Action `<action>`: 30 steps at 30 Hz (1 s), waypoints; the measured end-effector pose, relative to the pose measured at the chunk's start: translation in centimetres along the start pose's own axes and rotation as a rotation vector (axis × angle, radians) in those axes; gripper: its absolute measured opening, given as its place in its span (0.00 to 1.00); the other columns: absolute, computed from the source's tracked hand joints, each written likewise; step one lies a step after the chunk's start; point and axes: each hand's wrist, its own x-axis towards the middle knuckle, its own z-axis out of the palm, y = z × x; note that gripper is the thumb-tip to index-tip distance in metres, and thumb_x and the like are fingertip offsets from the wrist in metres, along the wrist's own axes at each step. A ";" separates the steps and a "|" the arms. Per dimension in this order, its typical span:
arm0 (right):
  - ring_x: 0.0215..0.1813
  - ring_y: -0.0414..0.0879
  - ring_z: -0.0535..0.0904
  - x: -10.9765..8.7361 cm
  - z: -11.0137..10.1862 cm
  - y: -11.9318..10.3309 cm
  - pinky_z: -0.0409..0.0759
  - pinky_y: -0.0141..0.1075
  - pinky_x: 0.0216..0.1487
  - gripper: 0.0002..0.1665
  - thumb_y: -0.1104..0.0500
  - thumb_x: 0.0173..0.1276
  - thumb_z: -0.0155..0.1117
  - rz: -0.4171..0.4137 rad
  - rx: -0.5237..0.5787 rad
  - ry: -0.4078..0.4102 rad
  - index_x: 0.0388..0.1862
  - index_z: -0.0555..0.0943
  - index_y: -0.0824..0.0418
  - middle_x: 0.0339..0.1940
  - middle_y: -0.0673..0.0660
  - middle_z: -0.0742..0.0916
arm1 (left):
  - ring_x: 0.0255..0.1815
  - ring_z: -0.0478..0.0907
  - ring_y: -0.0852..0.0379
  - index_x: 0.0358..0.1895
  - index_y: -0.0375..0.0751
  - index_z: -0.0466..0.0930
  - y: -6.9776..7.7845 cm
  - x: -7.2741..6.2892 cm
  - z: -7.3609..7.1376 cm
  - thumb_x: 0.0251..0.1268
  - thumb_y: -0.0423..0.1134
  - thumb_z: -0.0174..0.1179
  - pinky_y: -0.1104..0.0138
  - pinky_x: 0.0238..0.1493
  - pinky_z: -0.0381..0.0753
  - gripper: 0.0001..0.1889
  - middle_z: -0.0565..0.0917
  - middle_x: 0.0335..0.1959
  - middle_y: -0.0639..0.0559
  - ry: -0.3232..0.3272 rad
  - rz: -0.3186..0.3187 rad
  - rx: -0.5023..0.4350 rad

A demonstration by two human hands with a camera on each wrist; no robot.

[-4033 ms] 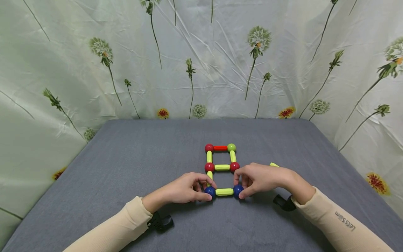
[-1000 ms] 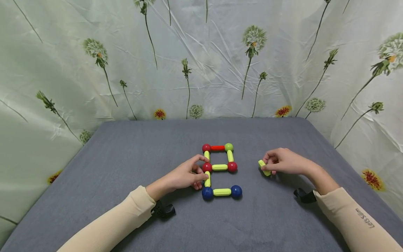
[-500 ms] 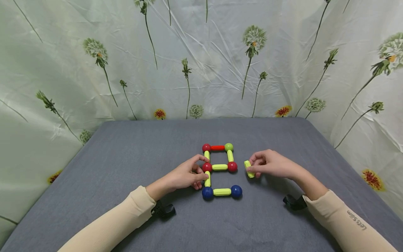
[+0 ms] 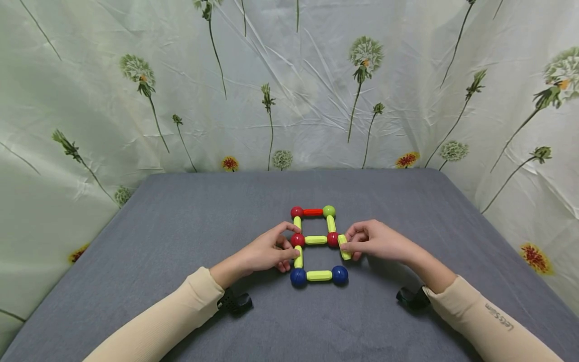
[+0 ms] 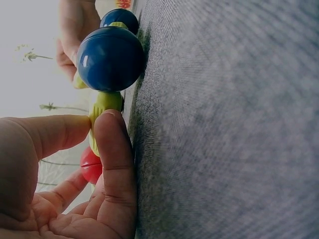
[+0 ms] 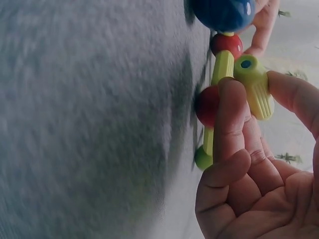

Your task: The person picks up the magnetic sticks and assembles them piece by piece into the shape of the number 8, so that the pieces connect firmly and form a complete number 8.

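Note:
On the grey table lies a ladder-like figure of toy building balls and rods. Its upper square has a red rod [image 4: 312, 212] at the back and a lime ball [image 4: 329, 211]. Two blue balls [image 4: 340, 275] joined by a yellow-green rod [image 4: 319, 275] form the near end. My left hand [image 4: 267, 250] pinches the left side rod [image 5: 106, 102] between thumb and finger, with another finger at the left red ball [image 4: 297, 240]. My right hand [image 4: 377, 240] pinches a loose yellow-green rod [image 6: 254, 89], tilted, beside the right red ball [image 4: 332, 239]; whether they touch is unclear.
The grey cloth-covered table [image 4: 203, 211] reaches back to a pale curtain [image 4: 312, 100] printed with dandelions. Black wrist straps [image 4: 412, 297] sit below both sleeves. On the figure's right side, a gap lies between the red ball and the near blue ball.
Both hands have left the blue balls. My left hand moved up to the left side rod. My right hand picked up the loose rod at right and carried it left to the right red ball.

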 end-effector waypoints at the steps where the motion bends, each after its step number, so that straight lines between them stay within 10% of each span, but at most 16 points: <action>1: 0.32 0.45 0.84 0.0 0.1 -0.1 0.73 0.32 0.28 0.19 0.43 0.59 0.66 0.000 0.000 0.000 0.39 0.78 0.55 0.26 0.50 0.87 | 0.25 0.81 0.54 0.61 0.56 0.63 0.0 0.0 0.0 0.62 0.43 0.61 0.60 0.30 0.83 0.25 0.78 0.34 0.43 0.000 0.000 -0.002; 30: 0.30 0.44 0.83 0.4 1.8 -0.3 0.79 0.36 0.33 0.22 0.42 0.57 0.67 0.047 -0.005 -0.023 0.37 0.78 0.58 0.24 0.54 0.87 | 0.24 0.81 0.53 0.60 0.56 0.63 -0.1 0.1 0.0 0.61 0.43 0.62 0.60 0.29 0.83 0.26 0.79 0.33 0.43 -0.001 -0.002 -0.006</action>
